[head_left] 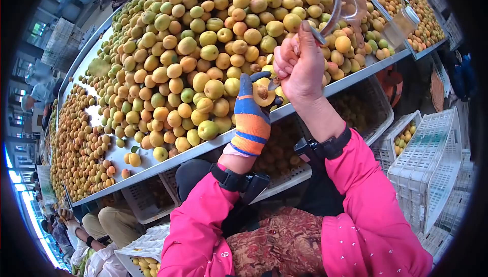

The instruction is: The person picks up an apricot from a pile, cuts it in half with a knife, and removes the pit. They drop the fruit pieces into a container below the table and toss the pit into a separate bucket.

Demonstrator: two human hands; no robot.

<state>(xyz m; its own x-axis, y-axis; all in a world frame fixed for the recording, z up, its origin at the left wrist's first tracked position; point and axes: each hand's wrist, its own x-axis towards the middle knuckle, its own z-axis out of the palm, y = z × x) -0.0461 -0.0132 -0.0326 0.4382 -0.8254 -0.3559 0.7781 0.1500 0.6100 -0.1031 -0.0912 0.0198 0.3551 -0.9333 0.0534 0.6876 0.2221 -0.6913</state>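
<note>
My left hand (pixel 251 124), in an orange and blue striped glove, is closed around a cut apricot (pixel 262 94) whose flesh and brown pit face up. My bare right hand (pixel 305 71) is closed on a small metal pitting tool (pixel 274 83), its tip right at the apricot's cut side. The tool's other end pokes out by my thumb; most of it is hidden in my fist. Both hands are over the near edge of a table, in front of a large heap of apricots (pixel 203 53).
A raised metal rim (pixel 170 163) edges the table. A clear plastic container (pixel 351 5) and a lidded jar (pixel 401 25) stand at the back right. White crates (pixel 424 170) are stacked at right; more sit under the table. Another person's legs (pixel 114 223) show at lower left.
</note>
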